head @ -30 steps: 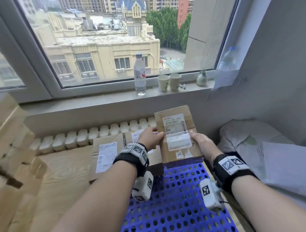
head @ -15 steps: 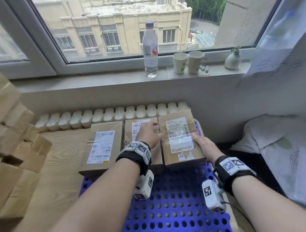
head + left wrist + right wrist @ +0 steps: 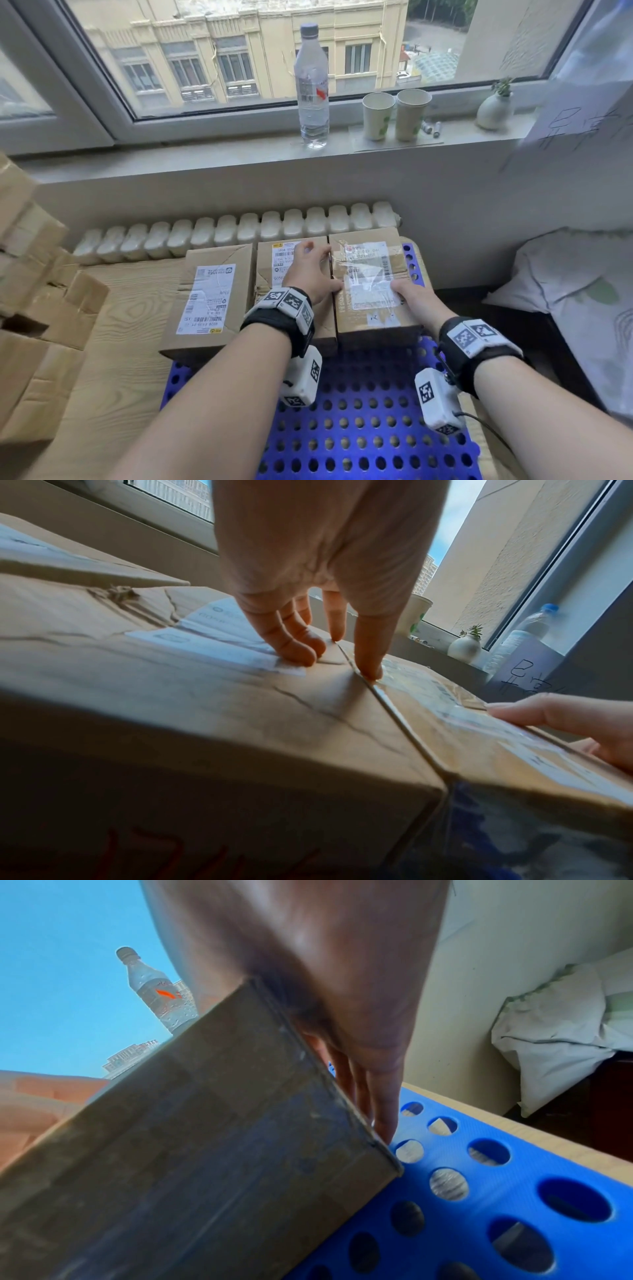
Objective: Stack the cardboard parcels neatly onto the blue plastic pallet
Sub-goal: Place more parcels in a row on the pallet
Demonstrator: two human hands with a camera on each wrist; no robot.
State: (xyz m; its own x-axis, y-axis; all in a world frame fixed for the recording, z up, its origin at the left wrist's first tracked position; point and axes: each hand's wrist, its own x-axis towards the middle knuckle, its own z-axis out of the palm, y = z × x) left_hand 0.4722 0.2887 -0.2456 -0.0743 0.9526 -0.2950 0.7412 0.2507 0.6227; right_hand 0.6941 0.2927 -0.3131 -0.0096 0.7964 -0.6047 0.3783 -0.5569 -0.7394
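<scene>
Three cardboard parcels lie in a row along the far edge of the blue perforated pallet [image 3: 359,428]. The right parcel [image 3: 366,274] has a taped label and sits flush against the middle parcel [image 3: 270,270]. The left parcel [image 3: 209,294] lies beside them. My left hand [image 3: 310,270] rests fingertips-down on the middle parcel, with its thumb on the seam to the right parcel. My right hand [image 3: 411,298] lies over the right parcel's right edge. Its thumb is flat on top and its straight fingers [image 3: 380,1110] run down the side to the pallet [image 3: 514,1177].
A white radiator [image 3: 239,229] runs just behind the parcels. On the windowsill stand a water bottle [image 3: 311,89], two paper cups [image 3: 376,114] and a small vase [image 3: 495,109]. Loose cardboard boxes [image 3: 34,308] are piled at the left. Bedding [image 3: 565,274] lies at the right.
The right parcel came down from being held tilted between both hands to lying flat on the pallet beside the middle parcel. My left hand shifted onto the middle parcel's top.
</scene>
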